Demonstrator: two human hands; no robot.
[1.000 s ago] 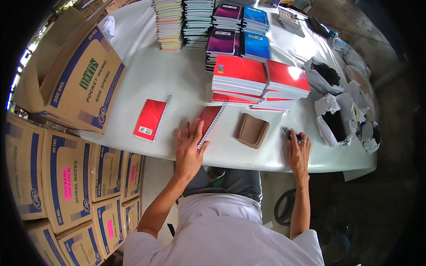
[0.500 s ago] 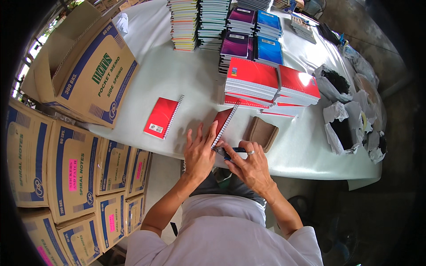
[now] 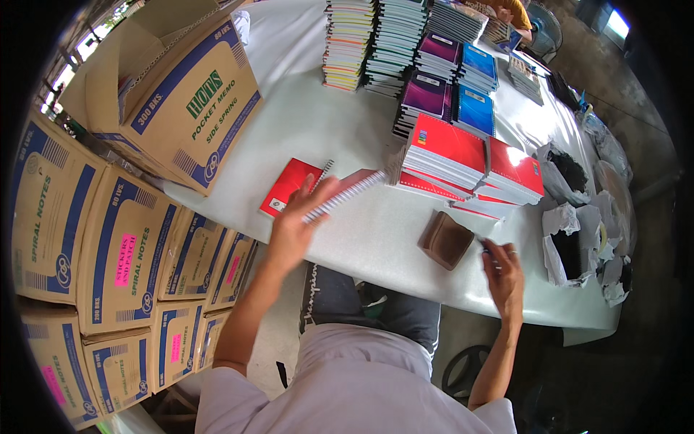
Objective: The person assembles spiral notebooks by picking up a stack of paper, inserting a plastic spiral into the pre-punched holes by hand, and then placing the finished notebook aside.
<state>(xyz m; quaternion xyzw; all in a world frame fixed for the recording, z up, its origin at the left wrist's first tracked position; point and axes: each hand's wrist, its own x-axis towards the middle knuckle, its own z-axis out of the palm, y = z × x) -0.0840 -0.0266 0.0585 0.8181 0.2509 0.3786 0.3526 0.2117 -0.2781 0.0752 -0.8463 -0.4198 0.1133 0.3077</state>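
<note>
My left hand (image 3: 290,226) is closed on a small spiral notebook (image 3: 348,192), which is tilted with its wire coil toward me. The motion blurs the hand and the notebook a little. Just under and left of it, a red spiral notebook (image 3: 290,185) lies on the table, partly covered by my fingers. At the right, my right hand (image 3: 504,273) grips small dark-handled pliers (image 3: 489,249); their tips are hard to make out. Between my hands stands an open brown box-like tray (image 3: 450,244), close to the pliers.
Stacked red notebooks (image 3: 447,148) stand ahead, with purple (image 3: 426,94) and blue (image 3: 473,108) stacks behind. A large open carton (image 3: 191,108) sits at left above several cartons (image 3: 126,253). Torn paper-wrapped black bundles (image 3: 567,249) line the right edge. A person's arm (image 3: 522,16) shows far back.
My left hand has lifted the notebook and carried it left, over the one lying on the table. My right hand has moved away to the right with the pliers. The view has shifted.
</note>
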